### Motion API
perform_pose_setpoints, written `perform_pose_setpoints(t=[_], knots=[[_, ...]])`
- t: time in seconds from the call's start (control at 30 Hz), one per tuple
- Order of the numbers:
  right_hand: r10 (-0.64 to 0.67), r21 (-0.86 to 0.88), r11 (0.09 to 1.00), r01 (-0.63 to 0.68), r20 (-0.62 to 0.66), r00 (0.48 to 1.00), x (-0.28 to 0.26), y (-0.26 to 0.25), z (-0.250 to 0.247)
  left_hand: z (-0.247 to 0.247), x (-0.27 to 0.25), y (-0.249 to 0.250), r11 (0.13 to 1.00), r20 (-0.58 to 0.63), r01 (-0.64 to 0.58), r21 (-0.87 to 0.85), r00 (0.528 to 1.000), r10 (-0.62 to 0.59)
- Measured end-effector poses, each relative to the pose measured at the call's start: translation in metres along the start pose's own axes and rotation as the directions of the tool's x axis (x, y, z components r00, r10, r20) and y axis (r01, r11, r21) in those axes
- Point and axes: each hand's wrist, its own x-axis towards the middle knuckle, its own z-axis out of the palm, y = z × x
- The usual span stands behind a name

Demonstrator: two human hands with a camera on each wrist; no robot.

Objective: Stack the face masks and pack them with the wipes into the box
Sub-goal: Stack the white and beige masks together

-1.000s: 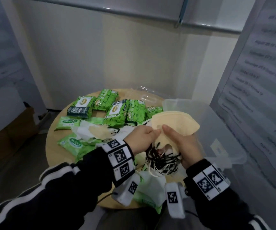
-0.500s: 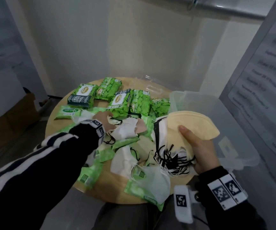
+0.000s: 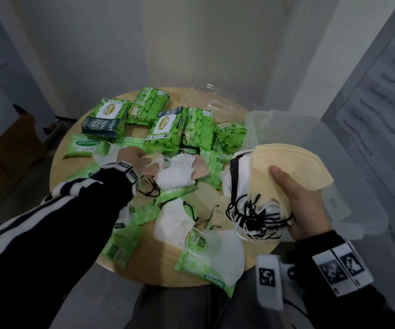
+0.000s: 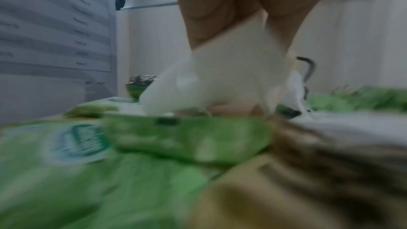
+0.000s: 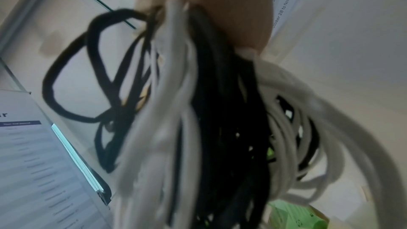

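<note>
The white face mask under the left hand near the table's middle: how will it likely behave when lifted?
Probably floppy: the white face mask lies crumpled over a beige one, and in the left wrist view it drapes from the left hand. Likely very light, being thin fabric. Its ear loops may snag neighbours, as black loops trail loosely beside it among the wipes packs.

Mask stack [image 3: 286,167] upright; wipes [image 3: 168,129], box [image 3: 310,129] behind.
</note>
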Motion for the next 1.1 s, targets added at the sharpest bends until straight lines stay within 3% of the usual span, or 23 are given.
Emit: perform_pose_setpoints(t=[0.07,0.2,0.3,0.4,0.6,0.73,0.8,0.9,1.0,1.1], knots=[[0.000,0.004,1.000,0.000,-0.006,1.000,0.002,0.001,0.002,0.000,-0.013,0.021,0.983,-0.081,-0.070,-0.168,0.995,0.058],[0.006,0.011,1.000,-0.006,-0.003,1.000,0.003,0.001,0.001,0.017,-0.038,0.057,0.924,0.029,-0.206,-0.321,0.973,0.227],[0.017,0.023,1.000,-0.017,-0.014,1.000,0.002,0.000,0.000,0.043,-0.052,0.072,0.911,0.183,-0.332,-0.244,0.907,0.379],[0.022,0.041,0.999,-0.021,-0.018,1.000,0.003,0.000,-0.002,0.071,-0.065,0.079,0.909,0.340,-0.397,-0.127,0.843,0.416],[0.041,0.042,0.998,-0.039,-0.046,0.998,0.004,0.002,-0.003,0.110,-0.076,0.087,0.839,0.402,-0.472,0.272,0.848,0.347],[0.025,0.043,0.999,-0.023,-0.053,0.998,0.002,0.001,-0.001,0.133,-0.082,0.099,0.808,0.428,-0.426,0.407,0.870,0.244],[0.046,0.046,0.998,-0.043,-0.063,0.997,0.001,0.000,-0.002,0.132,-0.079,0.105,0.795,0.420,-0.432,0.425,0.873,0.249],[0.050,0.065,0.997,-0.046,-0.066,0.997,0.000,-0.002,-0.004,0.121,-0.064,0.106,0.857,0.388,-0.437,0.273,0.865,0.317],[0.026,0.090,0.996,-0.020,-0.073,0.997,-0.001,-0.005,-0.005,0.094,-0.051,0.091,0.945,0.378,-0.299,0.131,0.896,0.231],[0.010,0.104,0.995,-0.003,-0.066,0.998,-0.003,-0.008,-0.006,0.060,-0.048,0.078,0.981,0.260,-0.174,-0.089,0.946,0.191]])
